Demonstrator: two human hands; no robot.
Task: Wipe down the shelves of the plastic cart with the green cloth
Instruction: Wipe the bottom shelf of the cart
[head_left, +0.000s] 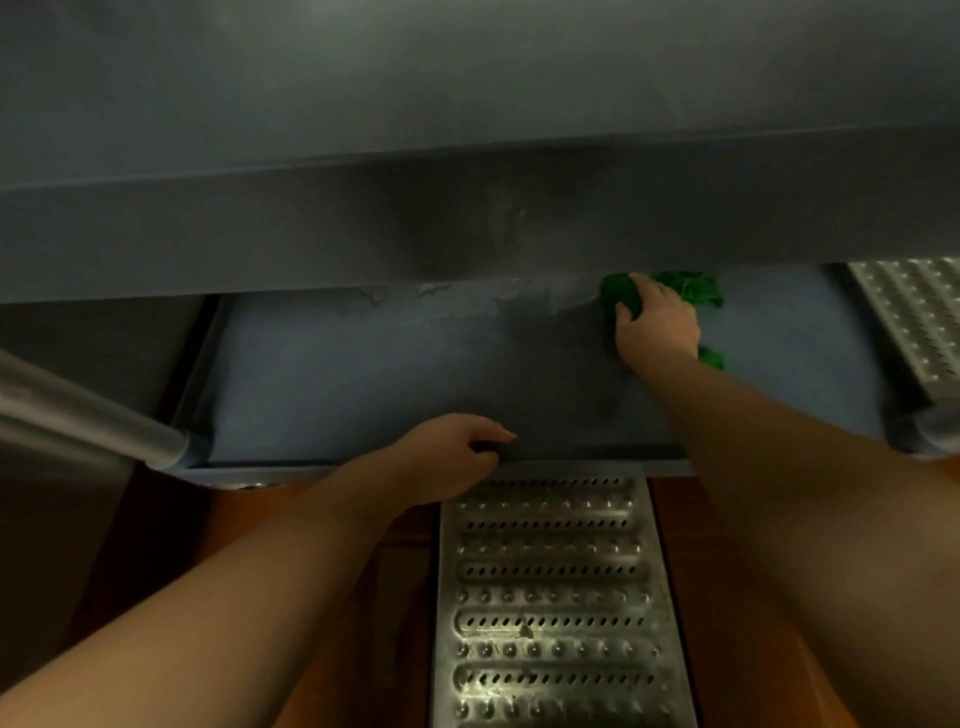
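Note:
I look down at the grey-blue plastic cart. Its lower shelf (363, 374) lies below the upper shelf (467, 130), which hides the lower shelf's far part. The green cloth (691, 291) lies bunched at the far right of the lower shelf. My right hand (657, 325) lies on top of it, fingers curled into the cloth. My left hand (457, 457) grips the lower shelf's near rim (571, 457), thumb on top and fingers underneath. A pale wet smear (467, 301) runs along the shelf to the left of the cloth.
A metal cart post (93, 415) slants in at the left corner, and another post end (935, 426) shows at the right. A perforated steel floor grate (550, 597) runs under me, with a second grate (914, 317) at the right. Orange-brown floor tiles (727, 545) flank it.

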